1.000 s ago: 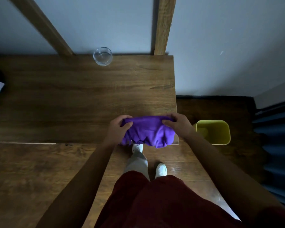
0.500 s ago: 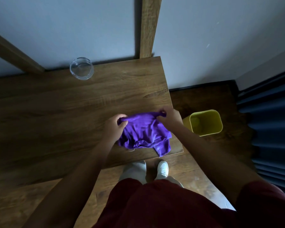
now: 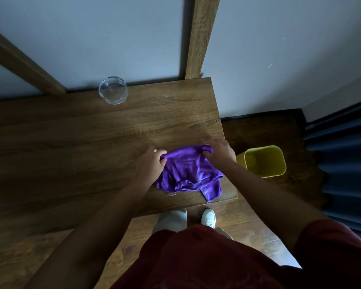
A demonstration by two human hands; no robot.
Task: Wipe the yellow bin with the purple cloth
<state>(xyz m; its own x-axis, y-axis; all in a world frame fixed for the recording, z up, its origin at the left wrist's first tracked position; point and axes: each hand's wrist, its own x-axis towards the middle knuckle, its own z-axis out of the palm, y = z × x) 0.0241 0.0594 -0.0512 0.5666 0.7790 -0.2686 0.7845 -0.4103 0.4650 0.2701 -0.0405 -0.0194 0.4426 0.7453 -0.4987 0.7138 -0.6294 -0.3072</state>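
Observation:
A purple cloth (image 3: 188, 174) lies rumpled on the near right corner of the wooden table (image 3: 71, 153). My left hand (image 3: 151, 163) pinches its far left corner. My right hand (image 3: 219, 152) pinches its far right corner. The cloth's near part rests on the table, and one flap reaches the table's front edge. A yellow bin (image 3: 265, 161) stands upright and open on the floor just right of the table, beside my right wrist. Neither hand nor cloth touches the bin.
A clear glass ashtray (image 3: 113, 92) sits at the table's back edge by the wall. Wooden posts (image 3: 198, 36) rise behind the table. Dark blue curtains (image 3: 346, 170) hang right of the bin. My shoes (image 3: 208, 217) stand below the table's front edge.
Both hands moved the cloth farther onto the table; it no longer hangs over the front edge and is spread flatter. My head view shifted right.

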